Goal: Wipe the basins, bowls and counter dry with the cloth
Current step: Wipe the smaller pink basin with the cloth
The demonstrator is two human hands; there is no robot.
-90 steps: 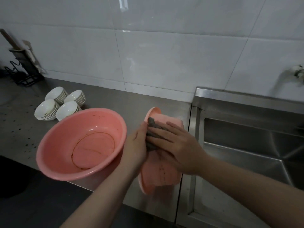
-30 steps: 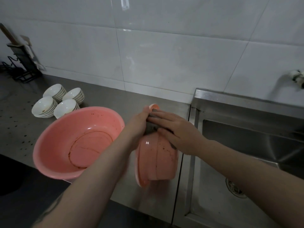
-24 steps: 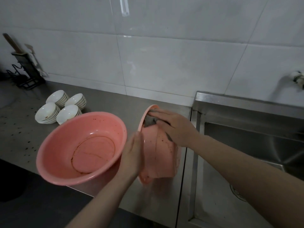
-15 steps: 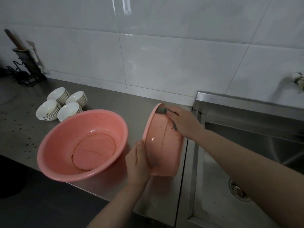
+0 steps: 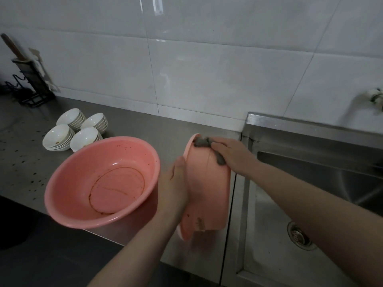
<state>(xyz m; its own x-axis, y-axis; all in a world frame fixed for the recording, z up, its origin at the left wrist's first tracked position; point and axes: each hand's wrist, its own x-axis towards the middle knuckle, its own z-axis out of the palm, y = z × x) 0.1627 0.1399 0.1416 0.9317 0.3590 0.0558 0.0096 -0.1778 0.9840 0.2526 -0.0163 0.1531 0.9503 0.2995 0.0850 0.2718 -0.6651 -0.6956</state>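
Forearms come in from the bottom edge, both bare. Left hand grips the rim of a small pink plastic basin, fingers wrapped over the near-left edge, holding it tipped up on its side above the counter's front edge, opening facing left. Right hand presses a crumpled grey cloth against the upper rim and outer wall of that basin, fingers curled over the cloth. Dark specks and a brownish smear show on the basin's lower outer wall. Just left of it, a larger round pink plastic basin sits tilted toward the camera, overhanging the front edge; dark residue ring around its inner base, scattered specks on the inner wall. The two basins are near each other, with the left hand between them; cannot tell if they touch. Both are over the stainless steel counter, which is dotted with dark spots on the left. To the right, a stainless steel sink with a round drain adjoins the counter. Further back left, four stacks of white ceramic bowls stand clustered on the counter, just behind the large basin. Far left corner: black wire rack holding a wooden-handled utensil. White tiled wall behind, with a wall tap at far right.
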